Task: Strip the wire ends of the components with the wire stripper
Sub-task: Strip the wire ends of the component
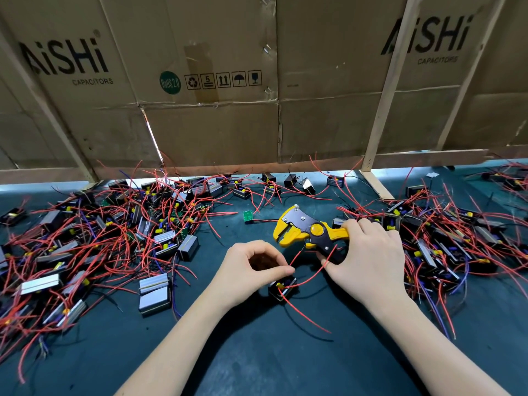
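Hands: right [368,254] grips the wire stripper [307,231]; left [251,270] pinches a red wire [295,257] above a component [281,288].

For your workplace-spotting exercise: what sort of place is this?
Probably a small electronics assembly workshop: piles of wired components on a work mat, a wire stripper in the right hand, capacitor cartons as backdrop.

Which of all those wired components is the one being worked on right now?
The small black component lying alone between the wrists, its red wire pinched by the left hand. The rest sit untouched in side piles. The right hand grips the wire stripper.
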Motion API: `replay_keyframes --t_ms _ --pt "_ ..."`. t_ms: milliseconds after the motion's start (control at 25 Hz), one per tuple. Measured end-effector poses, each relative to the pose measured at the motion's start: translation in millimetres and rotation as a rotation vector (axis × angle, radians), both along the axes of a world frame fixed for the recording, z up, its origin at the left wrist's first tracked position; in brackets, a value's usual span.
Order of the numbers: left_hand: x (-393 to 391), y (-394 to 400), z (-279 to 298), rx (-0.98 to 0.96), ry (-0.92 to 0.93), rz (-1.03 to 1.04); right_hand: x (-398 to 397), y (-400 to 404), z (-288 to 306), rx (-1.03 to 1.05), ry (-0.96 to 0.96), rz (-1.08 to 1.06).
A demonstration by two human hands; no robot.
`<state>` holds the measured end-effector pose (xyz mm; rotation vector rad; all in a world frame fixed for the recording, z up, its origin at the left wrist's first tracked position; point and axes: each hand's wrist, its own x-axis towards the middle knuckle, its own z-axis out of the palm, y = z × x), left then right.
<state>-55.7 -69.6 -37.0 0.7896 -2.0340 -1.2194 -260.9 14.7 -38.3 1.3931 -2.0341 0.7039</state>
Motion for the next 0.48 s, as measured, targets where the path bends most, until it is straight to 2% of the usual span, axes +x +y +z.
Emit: replay_keyframes --t_ms 240,480 --pt "-9.8 7.9 -7.1 -0.234 -0.103 0.113 -0.7 -0.8 -0.9 0.015 0.012 -0.005" --pt "-5.2 1.5 -3.3 -0.128 -0.041 0.092 -0.6 -1.2 -0.6 0.018 0.01 0.0"
